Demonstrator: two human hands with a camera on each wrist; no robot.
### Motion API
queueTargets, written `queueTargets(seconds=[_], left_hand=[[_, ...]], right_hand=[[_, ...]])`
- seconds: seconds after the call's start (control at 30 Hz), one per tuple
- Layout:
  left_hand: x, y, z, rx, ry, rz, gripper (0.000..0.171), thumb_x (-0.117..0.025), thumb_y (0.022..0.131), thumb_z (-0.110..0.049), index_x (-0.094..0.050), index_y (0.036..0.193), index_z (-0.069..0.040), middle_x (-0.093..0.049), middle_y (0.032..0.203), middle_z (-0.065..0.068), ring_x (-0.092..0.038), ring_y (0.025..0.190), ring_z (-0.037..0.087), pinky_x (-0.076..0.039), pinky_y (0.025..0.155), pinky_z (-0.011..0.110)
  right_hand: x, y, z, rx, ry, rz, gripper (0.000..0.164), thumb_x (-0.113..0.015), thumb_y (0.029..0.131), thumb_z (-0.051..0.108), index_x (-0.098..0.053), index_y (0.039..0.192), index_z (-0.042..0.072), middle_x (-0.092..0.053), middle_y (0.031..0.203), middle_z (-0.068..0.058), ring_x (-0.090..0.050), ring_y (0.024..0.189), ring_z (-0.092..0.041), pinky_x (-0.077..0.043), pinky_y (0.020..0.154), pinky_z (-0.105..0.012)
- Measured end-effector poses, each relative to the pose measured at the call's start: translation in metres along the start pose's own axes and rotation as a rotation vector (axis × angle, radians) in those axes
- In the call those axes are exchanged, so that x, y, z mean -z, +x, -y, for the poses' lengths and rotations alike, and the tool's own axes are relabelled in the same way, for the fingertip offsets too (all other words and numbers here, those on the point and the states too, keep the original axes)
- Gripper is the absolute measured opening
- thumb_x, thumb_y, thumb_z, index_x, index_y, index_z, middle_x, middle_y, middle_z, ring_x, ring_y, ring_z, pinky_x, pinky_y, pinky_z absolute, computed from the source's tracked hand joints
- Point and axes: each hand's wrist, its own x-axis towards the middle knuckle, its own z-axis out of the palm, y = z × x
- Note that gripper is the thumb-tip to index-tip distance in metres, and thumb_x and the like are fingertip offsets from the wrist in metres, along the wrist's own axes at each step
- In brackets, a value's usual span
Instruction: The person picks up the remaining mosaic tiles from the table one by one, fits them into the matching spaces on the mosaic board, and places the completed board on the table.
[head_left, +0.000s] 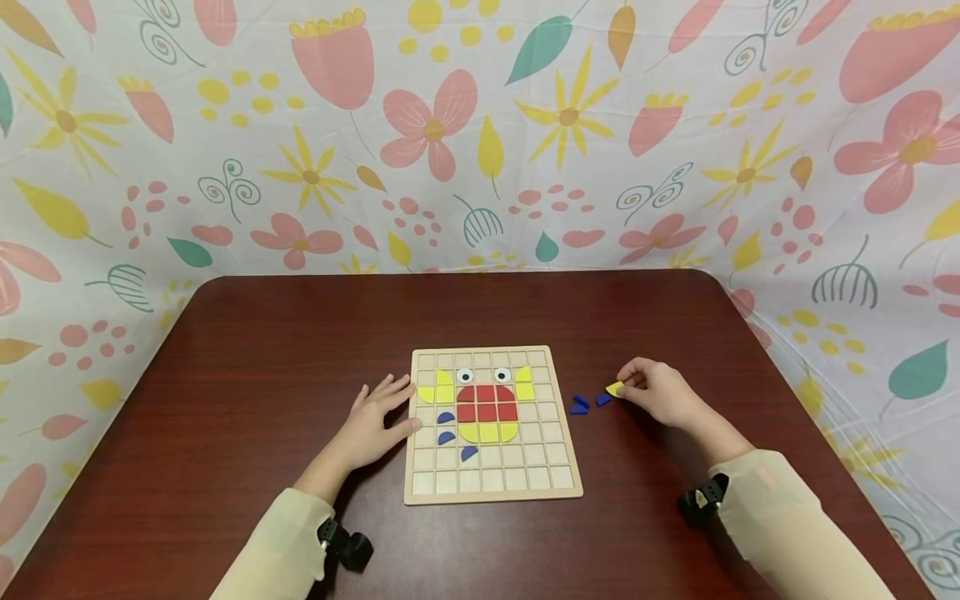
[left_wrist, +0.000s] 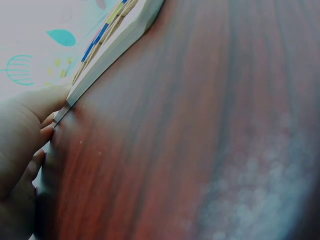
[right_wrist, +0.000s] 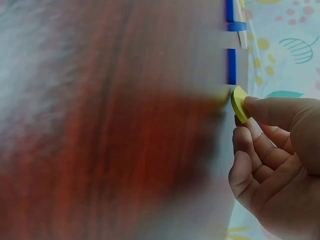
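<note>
A square wooden grid board (head_left: 495,492) lies on the table with red, yellow and blue pieces and two black-and-white eye pieces set in its cells. My left hand (head_left: 372,425) rests at the board's left edge, its fingers spread and relaxed, thumb and fingertips touching the rim. In the left wrist view that hand (left_wrist: 25,135) meets the board's side (left_wrist: 115,50). My right hand (head_left: 660,393) pinches a yellow quarter-round piece (right_wrist: 239,104) between thumb and fingers, to the right of the board. Several blue pieces (head_left: 579,409) lie between the board and this hand.
The dark red-brown wooden table (head_left: 300,333) has rounded far corners. A white cloth (head_left: 480,150) printed with flowers and leaves hangs behind it and along both sides. Each wrist wears a small black camera (head_left: 347,546) over a pale sleeve (head_left: 277,546).
</note>
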Motion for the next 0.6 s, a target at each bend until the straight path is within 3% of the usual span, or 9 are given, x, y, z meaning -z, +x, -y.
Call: queueTargets(seconds=[0.6], left_hand=[[0.0,0.0,0.001,0.001,-0.007,0.003,0.062,-0.065,0.089,-0.035,-0.044,0.142,-0.01,-0.035,0.152,0.009,-0.021,0.145,0.032,-0.004,0.112,0.064]], right_hand=[[-0.002,0.012,0.016,0.037,0.105,0.033,0.013,-0.065,0.087,0.009,-0.064,0.097,0.001,-0.066,0.085,-0.01,-0.057,0.069,-0.01,-0.046,0.056,-0.022]])
